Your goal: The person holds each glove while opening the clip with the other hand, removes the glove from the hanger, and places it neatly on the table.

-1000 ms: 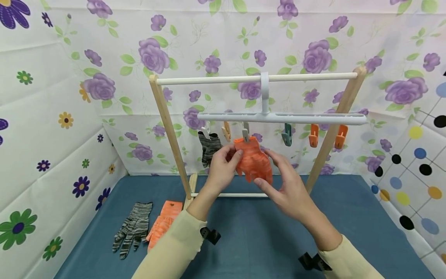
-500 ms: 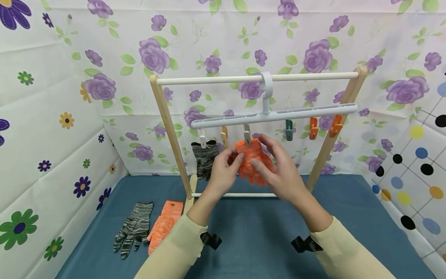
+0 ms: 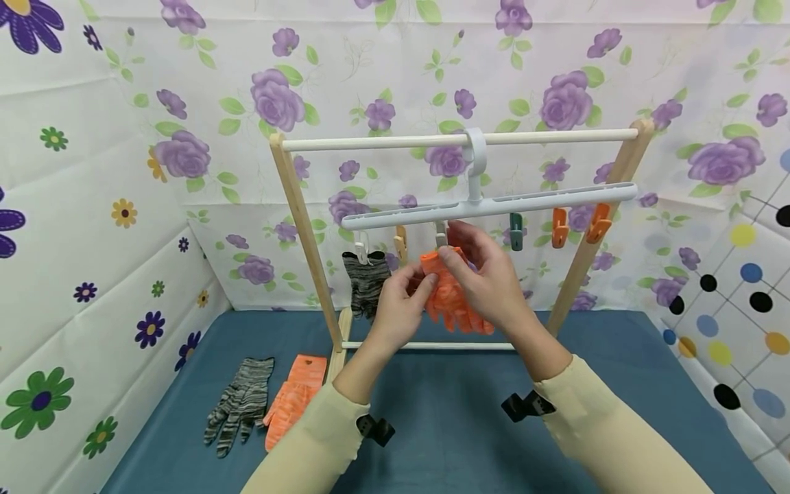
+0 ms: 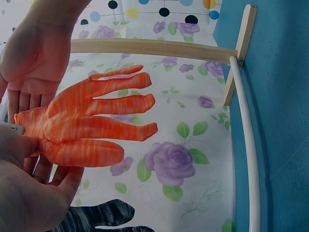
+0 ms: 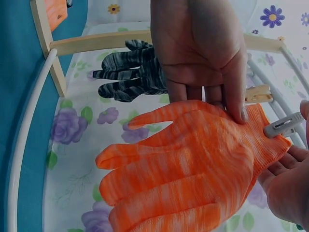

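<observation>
An orange knitted glove [image 3: 453,302] hangs from a grey clothes peg [image 3: 441,234] clipped on its cuff, fingers downward. My left hand [image 3: 398,305] pinches the cuff's side, thumb in front and fingers behind, as the right wrist view shows too. Beside the cuff, my right hand [image 3: 494,278] has its fingers extended behind the fabric and its thumb just below the peg. The peg belongs to a white hanger [image 3: 543,201], tilted lower at its left end. A black-grey striped glove [image 5: 135,72] hangs left of the orange one from a white peg [image 3: 361,248].
The hanger hooks over the top rail [image 3: 382,143] of a wooden rack. A beige peg [image 3: 401,241], a green peg [image 3: 516,231] and two orange pegs [image 3: 559,228] hold nothing. On the blue table lie another striped glove [image 3: 242,401] and another orange glove [image 3: 297,391].
The hanger has tipped down on its left side. My right hand has moved up and left, from the orange glove's lower edge to its cuff by the grey peg. My left hand keeps its pinch.
</observation>
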